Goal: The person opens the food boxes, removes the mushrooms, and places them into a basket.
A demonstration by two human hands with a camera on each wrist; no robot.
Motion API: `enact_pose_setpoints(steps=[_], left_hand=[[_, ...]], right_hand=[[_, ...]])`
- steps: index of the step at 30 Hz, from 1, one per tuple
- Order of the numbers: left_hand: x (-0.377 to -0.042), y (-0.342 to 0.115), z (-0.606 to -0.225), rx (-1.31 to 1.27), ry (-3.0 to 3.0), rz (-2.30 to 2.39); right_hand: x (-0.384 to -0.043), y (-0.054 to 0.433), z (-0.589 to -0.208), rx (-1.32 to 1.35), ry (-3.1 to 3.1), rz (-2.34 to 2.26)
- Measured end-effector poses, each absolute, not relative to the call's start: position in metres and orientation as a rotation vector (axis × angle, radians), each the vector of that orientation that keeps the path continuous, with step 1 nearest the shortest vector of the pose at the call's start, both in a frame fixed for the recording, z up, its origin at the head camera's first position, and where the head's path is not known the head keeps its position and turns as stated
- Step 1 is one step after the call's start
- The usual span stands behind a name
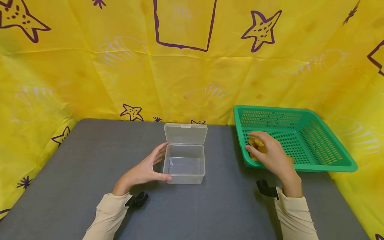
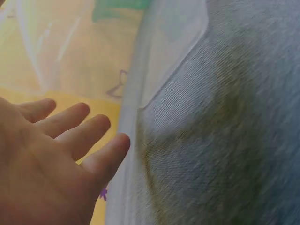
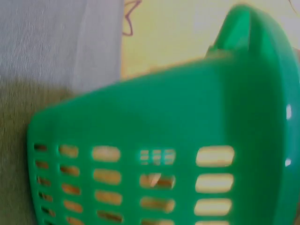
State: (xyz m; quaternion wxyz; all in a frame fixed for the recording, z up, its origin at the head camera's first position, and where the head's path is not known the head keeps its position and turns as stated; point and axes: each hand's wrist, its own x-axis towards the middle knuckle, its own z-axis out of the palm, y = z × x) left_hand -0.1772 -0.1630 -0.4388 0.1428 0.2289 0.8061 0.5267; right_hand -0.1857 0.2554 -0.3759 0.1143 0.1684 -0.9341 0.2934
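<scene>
A clear plastic box stands on the table with its hinged lid raised. My left hand lies along the box's left side, thumb at the front corner and fingers toward the back. In the left wrist view the fingers of that hand are extended and spread. My right hand reaches over the near left part of a green basket. Its thumb and fingers stand apart above yellow-brown lumpy pieces, which the hand partly hides. The right wrist view shows the basket's slotted wall close up.
A grey cloth covers the table. Behind it hangs a yellow curtain with starfish and fish drawings. Black wrist mounts sit at both cuffs. The basket's far right part shows its bare grid floor.
</scene>
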Motion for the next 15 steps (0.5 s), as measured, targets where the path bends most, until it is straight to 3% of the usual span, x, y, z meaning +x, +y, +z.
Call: enact_pose_setpoints(steps=[15], left_hand=[[-0.184, -0.165, -0.430, 0.517, 2.736, 1.308]], right_hand=[[-0.183, 0.218, -0.377, 0.553, -2.766, 0.853]])
